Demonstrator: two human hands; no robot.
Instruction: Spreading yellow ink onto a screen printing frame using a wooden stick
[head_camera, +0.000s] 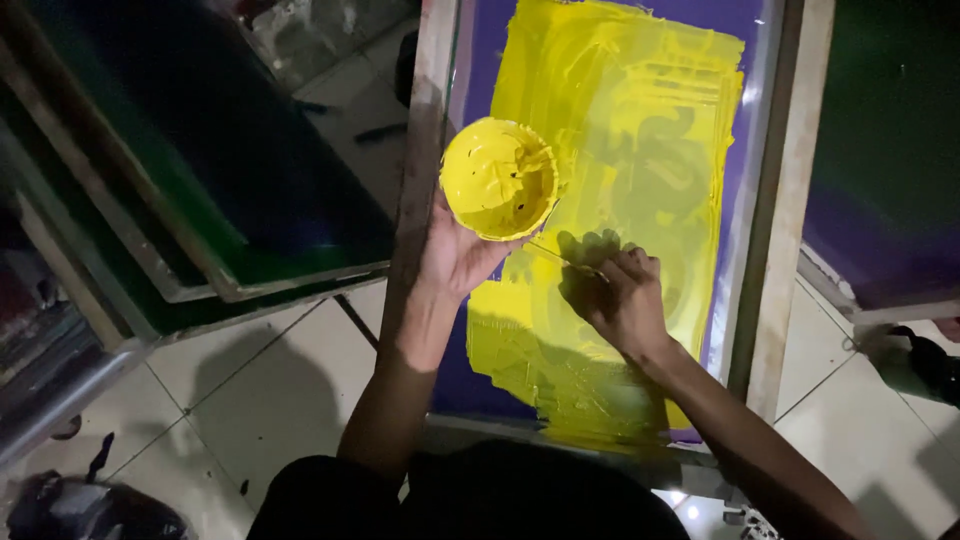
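I see the left hand (455, 255) cupped under a small round cup (499, 180), its inside coated with yellow paint; the fingers wrap the base from below, so the cup sits upright with its mouth facing the camera. The cup hangs over the left edge of a wooden-framed printing screen (775, 220), whose purple mesh carries a wide smear of yellow paint (640, 130).

The right hand (622, 295) is lower, at about four o'clock from the cup and near it, with the knuckles up and the fingers pressed together around a thin stick-like tool (560, 257). The fingers hide the far end, so I cannot tell what kind of tool it is. Its long axis runs from the right hand up toward ten o'clock, ending just below the cup's rim. The right hand rests over the painted mesh, and the left hand is the one on the cup.

Another framed screen (200, 180), dark green, leans at nine o'clock over a pale tiled floor (250, 370). A further frame (880, 200) shows at three o'clock.
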